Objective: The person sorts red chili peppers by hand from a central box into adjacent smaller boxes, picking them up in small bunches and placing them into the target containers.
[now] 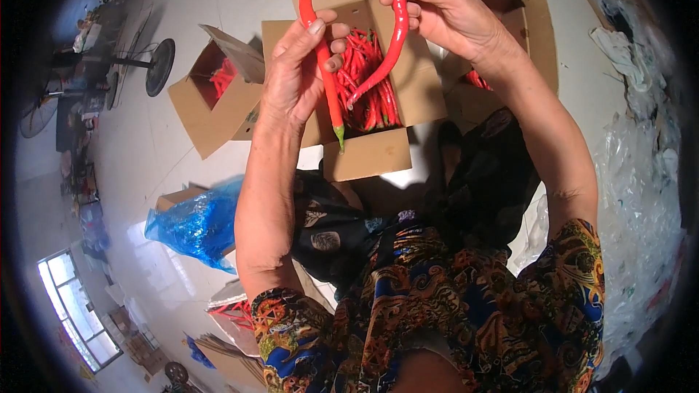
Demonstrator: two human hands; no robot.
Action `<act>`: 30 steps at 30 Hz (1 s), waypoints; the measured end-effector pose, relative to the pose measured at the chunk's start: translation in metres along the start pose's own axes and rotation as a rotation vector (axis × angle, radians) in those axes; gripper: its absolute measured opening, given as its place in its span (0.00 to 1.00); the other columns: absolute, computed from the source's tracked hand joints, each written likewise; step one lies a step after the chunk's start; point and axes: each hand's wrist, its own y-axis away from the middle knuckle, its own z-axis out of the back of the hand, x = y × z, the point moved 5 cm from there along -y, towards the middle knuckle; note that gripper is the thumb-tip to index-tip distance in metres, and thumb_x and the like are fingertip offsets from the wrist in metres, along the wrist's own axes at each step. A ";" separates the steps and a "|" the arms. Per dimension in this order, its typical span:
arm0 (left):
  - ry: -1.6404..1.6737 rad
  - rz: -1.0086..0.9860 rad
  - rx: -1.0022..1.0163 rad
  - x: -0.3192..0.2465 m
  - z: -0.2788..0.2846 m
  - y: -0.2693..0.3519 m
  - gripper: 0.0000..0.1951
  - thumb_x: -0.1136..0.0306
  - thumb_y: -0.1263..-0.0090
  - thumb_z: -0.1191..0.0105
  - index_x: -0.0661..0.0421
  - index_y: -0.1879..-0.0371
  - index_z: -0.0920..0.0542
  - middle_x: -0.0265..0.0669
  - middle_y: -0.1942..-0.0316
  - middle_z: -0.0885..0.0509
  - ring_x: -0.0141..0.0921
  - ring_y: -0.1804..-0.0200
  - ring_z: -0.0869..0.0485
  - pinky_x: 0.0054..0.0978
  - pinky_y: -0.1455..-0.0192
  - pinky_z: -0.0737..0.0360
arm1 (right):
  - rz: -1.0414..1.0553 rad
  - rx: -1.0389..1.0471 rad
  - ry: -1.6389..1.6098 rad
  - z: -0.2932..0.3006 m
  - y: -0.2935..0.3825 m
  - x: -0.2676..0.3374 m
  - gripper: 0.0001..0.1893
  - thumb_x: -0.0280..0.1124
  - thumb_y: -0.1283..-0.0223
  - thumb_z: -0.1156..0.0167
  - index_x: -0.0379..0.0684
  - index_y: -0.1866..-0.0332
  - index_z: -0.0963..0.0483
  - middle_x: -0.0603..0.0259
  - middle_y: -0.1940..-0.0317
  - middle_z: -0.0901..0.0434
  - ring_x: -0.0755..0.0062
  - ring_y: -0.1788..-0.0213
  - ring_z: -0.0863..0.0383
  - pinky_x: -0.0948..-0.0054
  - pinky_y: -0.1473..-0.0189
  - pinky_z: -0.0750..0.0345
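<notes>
My left hand (306,60) grips a long red chili pepper (330,90) whose green stem points down toward me; its far end passes out of the top of the view. A second, curved red chili pepper (400,27) is held between the thumb and fingers of my right hand (431,8), its lower end bending left. Both hands are raised over an open cardboard box (420,93). Inside that box lies a heap of red chili peppers (374,76), some showing green stems.
Another open box (218,120) with red chilies stands on the left, and one (540,38) stands at right. A blue plastic bag (196,224) lies left of my legs. Clear plastic sheeting (633,196) is piled along the right. A pedestal fan's base (160,67) is farther left.
</notes>
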 end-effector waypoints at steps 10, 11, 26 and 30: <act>-0.181 0.065 0.038 -0.003 -0.010 0.011 0.10 0.72 0.34 0.47 0.62 0.55 0.25 0.42 0.64 0.18 0.25 0.66 0.22 0.15 0.74 0.28 | 0.149 -0.176 -0.153 -0.007 0.017 0.036 0.13 0.31 0.31 0.49 0.33 0.51 0.28 0.59 0.65 0.21 0.79 0.70 0.25 0.86 0.66 0.25; -0.182 0.065 0.043 -0.004 -0.012 0.013 0.10 0.72 0.34 0.47 0.62 0.55 0.25 0.42 0.64 0.18 0.25 0.66 0.22 0.15 0.74 0.28 | 0.182 -0.188 -0.157 -0.005 0.019 0.040 0.13 0.31 0.31 0.49 0.32 0.51 0.28 0.59 0.65 0.21 0.79 0.70 0.25 0.86 0.66 0.25; -0.306 -0.014 0.039 -0.005 -0.028 0.023 0.17 0.82 0.45 0.39 0.57 0.55 0.22 0.34 0.64 0.18 0.21 0.66 0.21 0.15 0.68 0.27 | 0.278 -0.205 -0.265 -0.004 0.028 0.050 0.12 0.31 0.31 0.49 0.33 0.52 0.28 0.58 0.64 0.21 0.83 0.71 0.26 0.84 0.66 0.25; -0.301 -0.022 0.038 -0.004 -0.029 0.023 0.17 0.82 0.45 0.39 0.58 0.55 0.23 0.34 0.63 0.18 0.22 0.65 0.20 0.15 0.67 0.26 | 0.305 -0.129 -0.310 -0.004 0.025 0.050 0.11 0.31 0.31 0.49 0.33 0.53 0.27 0.58 0.64 0.21 0.82 0.71 0.25 0.83 0.65 0.24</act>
